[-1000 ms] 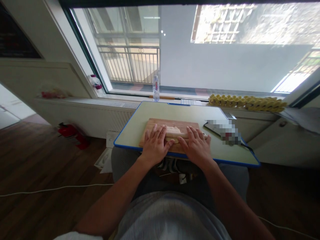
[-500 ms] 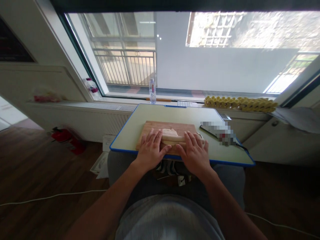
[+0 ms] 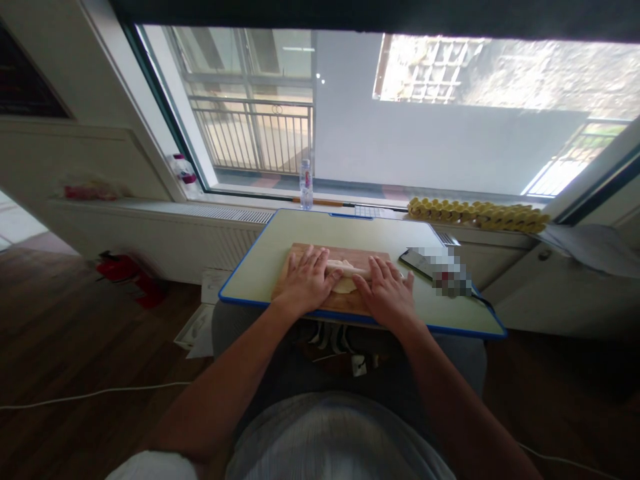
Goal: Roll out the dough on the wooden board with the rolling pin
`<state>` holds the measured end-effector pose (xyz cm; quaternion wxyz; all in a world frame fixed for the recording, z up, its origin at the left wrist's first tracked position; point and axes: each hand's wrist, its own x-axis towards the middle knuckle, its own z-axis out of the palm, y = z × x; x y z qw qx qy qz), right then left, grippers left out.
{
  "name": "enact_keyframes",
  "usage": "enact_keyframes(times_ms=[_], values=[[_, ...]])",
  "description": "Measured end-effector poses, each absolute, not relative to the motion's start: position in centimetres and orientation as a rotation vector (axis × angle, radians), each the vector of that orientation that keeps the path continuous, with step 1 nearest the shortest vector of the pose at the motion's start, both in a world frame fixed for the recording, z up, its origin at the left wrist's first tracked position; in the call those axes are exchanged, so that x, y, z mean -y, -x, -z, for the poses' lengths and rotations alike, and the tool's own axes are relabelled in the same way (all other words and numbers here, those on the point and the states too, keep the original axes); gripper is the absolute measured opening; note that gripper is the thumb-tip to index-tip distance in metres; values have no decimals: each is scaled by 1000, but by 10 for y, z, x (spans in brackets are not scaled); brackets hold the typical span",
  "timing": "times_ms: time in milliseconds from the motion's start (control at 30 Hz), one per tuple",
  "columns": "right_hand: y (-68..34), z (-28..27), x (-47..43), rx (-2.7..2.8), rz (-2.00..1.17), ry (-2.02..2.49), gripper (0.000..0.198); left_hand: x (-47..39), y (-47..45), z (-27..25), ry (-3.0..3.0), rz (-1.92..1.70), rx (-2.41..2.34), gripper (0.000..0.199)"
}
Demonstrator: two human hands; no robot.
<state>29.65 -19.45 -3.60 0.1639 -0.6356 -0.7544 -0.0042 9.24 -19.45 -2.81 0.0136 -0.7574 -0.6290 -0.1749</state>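
A pale rolling pin (image 3: 350,270) lies crosswise over flattened dough (image 3: 345,286) on a wooden cutting board (image 3: 343,306). My left hand (image 3: 306,281) covers the pin's left end, with its thumb along the near side. Over the right part of the pin lies my right hand (image 3: 389,288), its fingers bent across it. Between my hands, dough shows both beyond the pin and on the near side. My palms hide the pin's ends and parts of the board.
The board rests on a small blue-edged table (image 3: 255,267) over my lap. A phone (image 3: 419,261), partly pixelated, lies at the right with a cable. A water bottle (image 3: 306,185) and a yellow scalloped object (image 3: 475,215) stand by the window. A fire extinguisher (image 3: 125,273) is left on the floor.
Both hands have pushed the rolling pin slightly forward, away from me, and more dough shows on its near side. The view has tilted a little.
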Motion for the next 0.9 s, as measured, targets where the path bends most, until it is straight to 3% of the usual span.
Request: enact_keyframes(times_ms=[200,533,900], values=[[-294,34,181,2138,-5,1849,78,182,-93,19,2396,459,1982,73],[-301,56,229,2082,202,1647,65,227,-82,48,2325,579,1810,76],[-292,38,132,2308,128,1595,63,135,-56,41,2398,457,1664,71]])
